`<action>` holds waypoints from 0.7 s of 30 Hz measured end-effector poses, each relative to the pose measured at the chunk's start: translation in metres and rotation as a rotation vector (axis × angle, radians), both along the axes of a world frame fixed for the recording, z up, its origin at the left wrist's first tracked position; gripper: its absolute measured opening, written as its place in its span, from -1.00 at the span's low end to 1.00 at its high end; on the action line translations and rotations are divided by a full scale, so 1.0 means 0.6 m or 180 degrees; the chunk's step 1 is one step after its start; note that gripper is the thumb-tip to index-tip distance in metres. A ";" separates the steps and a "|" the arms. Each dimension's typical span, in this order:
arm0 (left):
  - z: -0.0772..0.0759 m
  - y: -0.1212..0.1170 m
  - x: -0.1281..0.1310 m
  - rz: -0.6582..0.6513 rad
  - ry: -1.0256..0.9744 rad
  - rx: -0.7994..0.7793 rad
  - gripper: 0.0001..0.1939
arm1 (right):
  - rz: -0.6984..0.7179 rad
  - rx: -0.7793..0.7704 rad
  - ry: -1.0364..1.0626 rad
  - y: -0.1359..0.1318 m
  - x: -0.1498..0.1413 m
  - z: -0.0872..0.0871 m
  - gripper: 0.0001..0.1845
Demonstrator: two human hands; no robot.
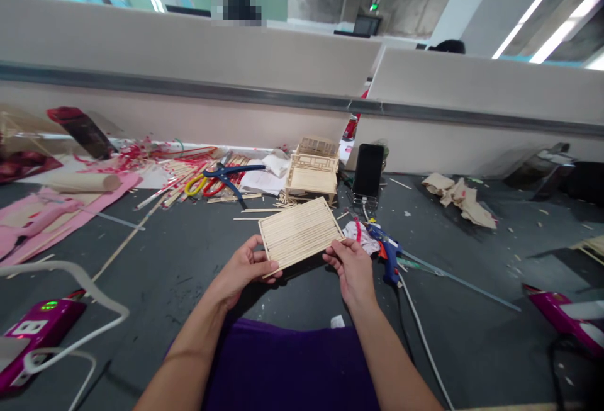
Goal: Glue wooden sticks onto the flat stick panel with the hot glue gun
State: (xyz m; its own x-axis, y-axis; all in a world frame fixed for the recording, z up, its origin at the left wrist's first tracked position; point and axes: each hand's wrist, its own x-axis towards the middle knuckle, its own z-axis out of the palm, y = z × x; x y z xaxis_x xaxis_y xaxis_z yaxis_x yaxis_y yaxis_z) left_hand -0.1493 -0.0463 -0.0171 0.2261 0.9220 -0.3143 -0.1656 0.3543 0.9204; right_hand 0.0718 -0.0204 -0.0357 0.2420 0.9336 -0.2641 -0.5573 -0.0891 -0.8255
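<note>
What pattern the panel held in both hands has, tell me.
The panel has pale tan, narrow parallel stripes running lengthwise, seen in the head view.

The stick panel (299, 231) is bare matt wood, finely ridged. The tabletop (165, 260) looks matt and scuffed. Toward its far edge, the phone (369, 170) has a smooth, glassy face; by the left edge, the power strip (60, 321) is smooth, hard plastic.

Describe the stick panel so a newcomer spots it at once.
Start at the dark table below the pale partition. Near its middle, the left hand and right hand hold a rectangular panel of parallel wooden sticks between them. Unlike the built-up wooden model standing just beyond it, this is one flat sheet gripped in both hands.
</note>
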 end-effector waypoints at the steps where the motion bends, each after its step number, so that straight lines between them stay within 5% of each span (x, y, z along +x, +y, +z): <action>1: -0.001 0.000 0.000 0.0000 -0.0005 0.0004 -0.49 | 0.0005 0.0001 -0.0008 0.000 0.000 0.000 -0.55; 21: -0.001 -0.002 0.000 -0.0018 -0.0071 0.0034 -0.52 | 0.0031 0.0050 -0.0338 -0.001 0.004 0.000 -0.59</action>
State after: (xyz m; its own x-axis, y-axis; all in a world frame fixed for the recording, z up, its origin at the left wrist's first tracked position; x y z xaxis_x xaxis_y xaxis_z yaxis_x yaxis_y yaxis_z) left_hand -0.1495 -0.0473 -0.0178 0.2382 0.9240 -0.2991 -0.1841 0.3454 0.9202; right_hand 0.0742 -0.0212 -0.0354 0.2588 0.9399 -0.2229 -0.4659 -0.0807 -0.8812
